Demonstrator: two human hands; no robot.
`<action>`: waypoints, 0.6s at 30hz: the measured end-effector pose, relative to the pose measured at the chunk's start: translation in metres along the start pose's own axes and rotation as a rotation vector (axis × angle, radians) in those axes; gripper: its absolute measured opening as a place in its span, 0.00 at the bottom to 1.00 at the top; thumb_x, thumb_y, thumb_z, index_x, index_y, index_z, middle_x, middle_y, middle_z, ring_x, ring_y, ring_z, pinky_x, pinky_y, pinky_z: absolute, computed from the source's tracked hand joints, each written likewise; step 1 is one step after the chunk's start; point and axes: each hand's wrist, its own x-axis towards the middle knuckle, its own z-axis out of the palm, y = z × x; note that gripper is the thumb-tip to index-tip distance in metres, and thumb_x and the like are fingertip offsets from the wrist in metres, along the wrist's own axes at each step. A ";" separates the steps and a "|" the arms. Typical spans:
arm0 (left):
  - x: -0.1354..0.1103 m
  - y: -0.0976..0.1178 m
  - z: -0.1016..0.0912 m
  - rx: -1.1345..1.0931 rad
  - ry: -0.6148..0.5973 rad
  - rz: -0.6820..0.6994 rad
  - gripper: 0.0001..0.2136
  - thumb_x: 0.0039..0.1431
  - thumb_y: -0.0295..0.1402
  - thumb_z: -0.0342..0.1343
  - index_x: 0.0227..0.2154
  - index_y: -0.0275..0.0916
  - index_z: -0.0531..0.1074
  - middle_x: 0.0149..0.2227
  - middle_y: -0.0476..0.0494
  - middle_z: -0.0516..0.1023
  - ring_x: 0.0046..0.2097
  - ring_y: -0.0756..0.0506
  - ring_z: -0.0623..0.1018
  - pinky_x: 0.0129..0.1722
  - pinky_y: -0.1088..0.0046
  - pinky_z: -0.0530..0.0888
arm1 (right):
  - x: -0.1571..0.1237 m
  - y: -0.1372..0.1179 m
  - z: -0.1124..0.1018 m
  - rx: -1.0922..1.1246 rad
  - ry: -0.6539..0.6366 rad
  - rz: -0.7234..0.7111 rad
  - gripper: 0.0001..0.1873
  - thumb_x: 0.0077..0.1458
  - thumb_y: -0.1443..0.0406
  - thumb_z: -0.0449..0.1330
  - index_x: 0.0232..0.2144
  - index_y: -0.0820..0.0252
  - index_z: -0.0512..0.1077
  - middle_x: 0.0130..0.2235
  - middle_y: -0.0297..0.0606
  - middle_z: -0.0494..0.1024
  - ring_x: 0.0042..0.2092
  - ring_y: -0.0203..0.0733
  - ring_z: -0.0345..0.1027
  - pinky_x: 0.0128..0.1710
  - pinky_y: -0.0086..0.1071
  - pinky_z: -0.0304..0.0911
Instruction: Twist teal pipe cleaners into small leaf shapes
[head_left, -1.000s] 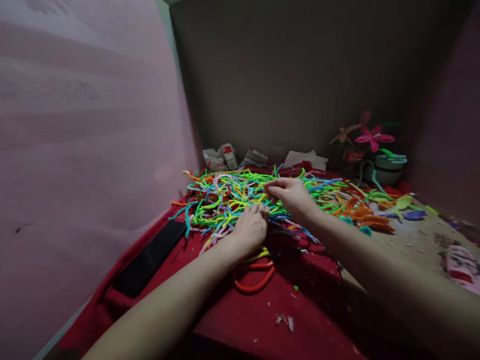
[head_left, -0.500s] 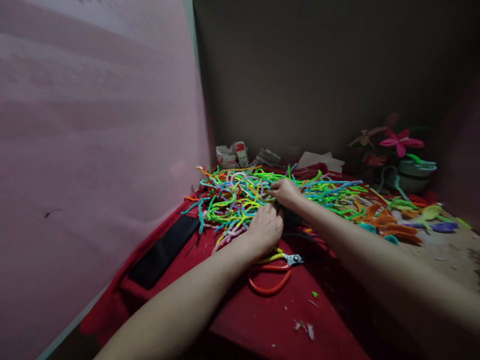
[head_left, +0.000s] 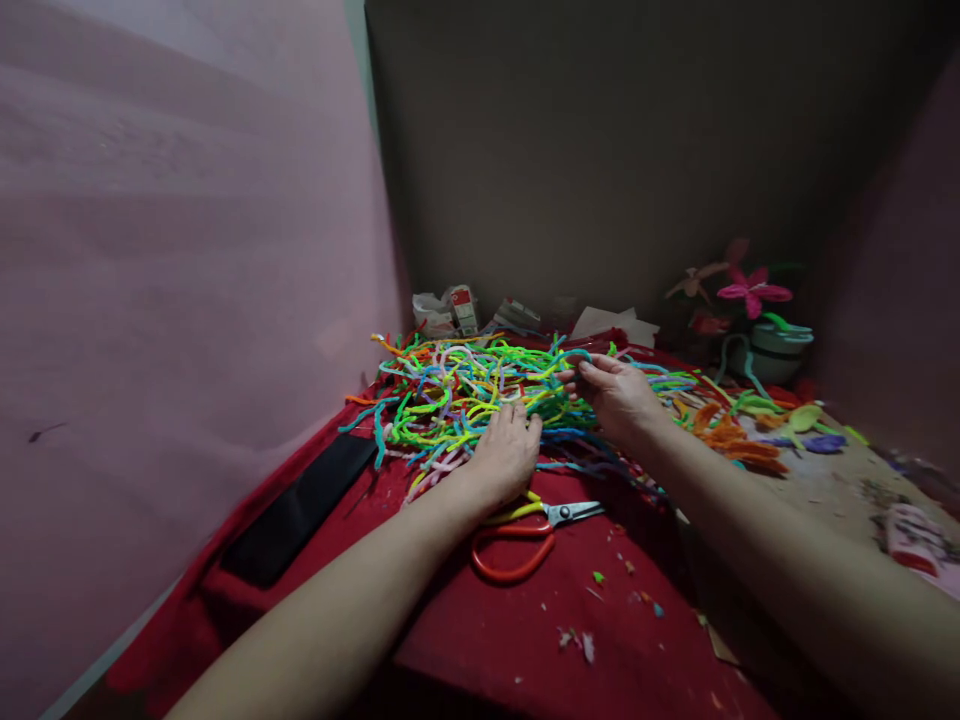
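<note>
A large tangle of pipe cleaners (head_left: 431, 425) in green, yellow, blue, pink and orange covers the middle of the table. My left hand (head_left: 508, 452) lies on the near side of this heap, fingers stretched forward and holding nothing that I can see. At the heap's right side, my right hand (head_left: 622, 398) pinches a blue pipe cleaner (head_left: 576, 353) between thumb and fingers; it arches to the left over the heap. Red and yellow handled scissors (head_left: 513, 572) lie just below my left wrist, blades pointing right.
A black phone (head_left: 300, 512) lies to the left on the red cloth (head_left: 465, 640). Orange fuzzy petals (head_left: 739, 440) and a pot (head_left: 776, 352) with a pink flower (head_left: 754, 292) stand at the right. Small scraps (head_left: 577, 640) dot the front. Walls close off the left and back.
My right hand has moved right, away from my left hand, and now has a blue pipe cleaner in its fingers. My left hand's fingers have straightened. The view has shifted slightly right.
</note>
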 end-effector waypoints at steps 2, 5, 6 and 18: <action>0.000 0.000 0.000 0.004 0.001 -0.001 0.18 0.56 0.23 0.39 0.49 0.25 0.62 0.51 0.22 0.64 0.51 0.36 0.66 0.48 0.57 0.64 | 0.002 -0.009 -0.001 0.135 -0.004 -0.067 0.07 0.45 0.66 0.59 0.30 0.61 0.69 0.26 0.34 0.75 0.25 0.33 0.68 0.28 0.29 0.63; 0.001 -0.001 0.001 -0.002 0.000 0.009 0.18 0.55 0.23 0.41 0.48 0.26 0.64 0.48 0.25 0.67 0.49 0.37 0.67 0.47 0.59 0.65 | 0.009 -0.030 -0.005 0.335 -0.020 -0.141 0.05 0.46 0.67 0.59 0.30 0.59 0.70 0.28 0.33 0.77 0.27 0.34 0.70 0.28 0.28 0.64; 0.001 -0.001 0.001 -0.008 -0.001 0.014 0.17 0.55 0.23 0.41 0.47 0.27 0.65 0.47 0.27 0.68 0.48 0.38 0.67 0.47 0.59 0.65 | 0.012 -0.037 -0.006 0.367 -0.008 -0.155 0.04 0.47 0.67 0.59 0.30 0.58 0.70 0.29 0.33 0.77 0.28 0.34 0.71 0.28 0.27 0.64; -0.003 -0.001 -0.022 -0.635 0.368 -0.079 0.20 0.57 0.37 0.48 0.51 0.36 0.60 0.44 0.37 0.69 0.46 0.41 0.66 0.47 0.61 0.64 | -0.023 -0.050 0.006 0.364 -0.030 0.031 0.02 0.46 0.71 0.58 0.27 0.61 0.69 0.21 0.31 0.70 0.24 0.32 0.67 0.29 0.28 0.65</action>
